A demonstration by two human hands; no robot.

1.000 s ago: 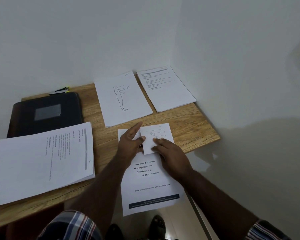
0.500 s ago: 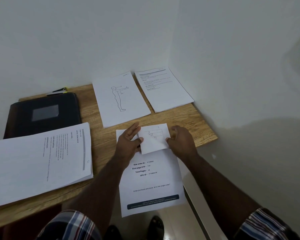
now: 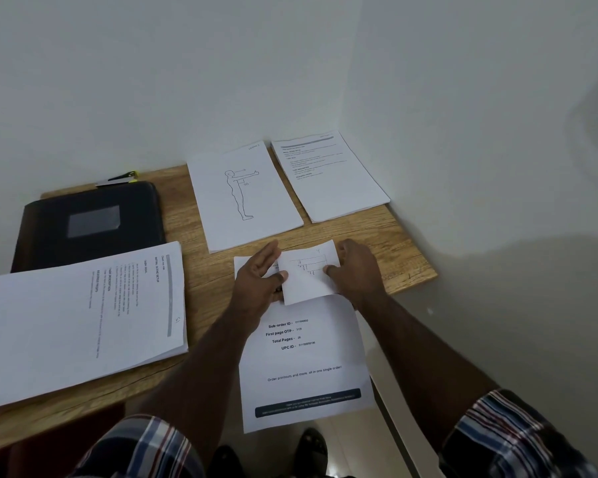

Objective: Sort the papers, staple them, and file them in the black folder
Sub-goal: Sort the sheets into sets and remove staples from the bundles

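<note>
Showing two hands, one black folder (image 3: 90,225) at the back left of the bench (image 3: 387,257) with one stapler (image 3: 118,177) just behind it, one thick stack (image 3: 80,315) at the front left, two sheets side by side at the back, namely a figure drawing (image 3: 242,198) and a text page (image 3: 328,174), one order sheet (image 3: 304,367) and one small folded paper (image 3: 308,274). Pinching that folded paper from both sides above the order sheet's top: left hand (image 3: 256,288) with thumb on its left edge and fingers (image 3: 266,253) lying straight behind, right hand (image 3: 356,270) with thumb and curled fingers clamping its right edge. Overhanging the bench's front edge near the right corner with the order sheet's lower half, leaving bare wood between the hands and the two back sheets.
</note>
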